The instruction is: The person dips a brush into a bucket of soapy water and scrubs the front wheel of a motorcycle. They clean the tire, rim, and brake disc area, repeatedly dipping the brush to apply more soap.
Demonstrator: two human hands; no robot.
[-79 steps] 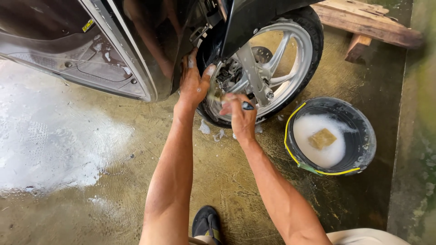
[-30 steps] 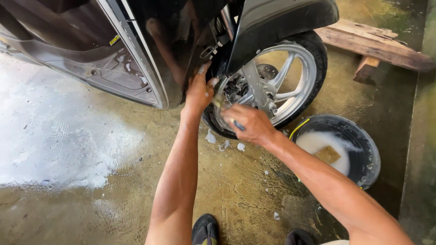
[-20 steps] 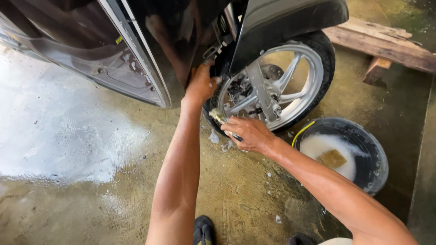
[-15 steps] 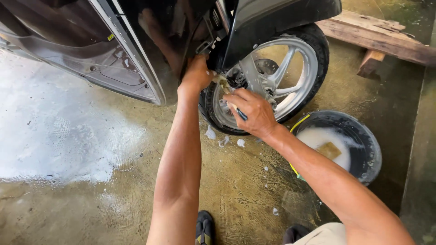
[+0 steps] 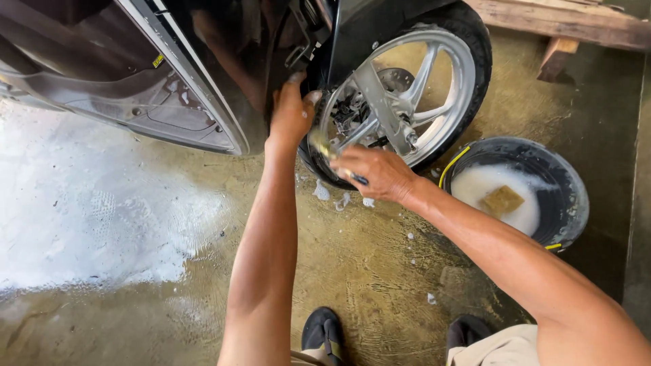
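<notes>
A dark scooter stands on wet concrete, its front wheel (image 5: 434,74) with a silver spoked rim and black tyre at the top middle. My left hand (image 5: 291,112) rests against the tyre's left edge, fingers bent over it, beside the black front panel (image 5: 224,74). My right hand (image 5: 376,173) is closed around a small brush (image 5: 324,146) with yellowish bristles and a dark handle, pressed to the lower left of the rim. Bits of foam lie on the floor under the wheel.
A black bucket (image 5: 566,183) of soapy water with a tan sponge (image 5: 502,200) floating in it stands to the right of the wheel. A wooden bench (image 5: 576,24) runs along the top right. Soap suds (image 5: 88,224) cover the floor at left. My dark shoes (image 5: 324,332) show at the bottom.
My right hand with the brush has shifted along the lower rim of the wheel, back and forth. My left hand has stayed on the tyre's edge. The view has shifted slightly.
</notes>
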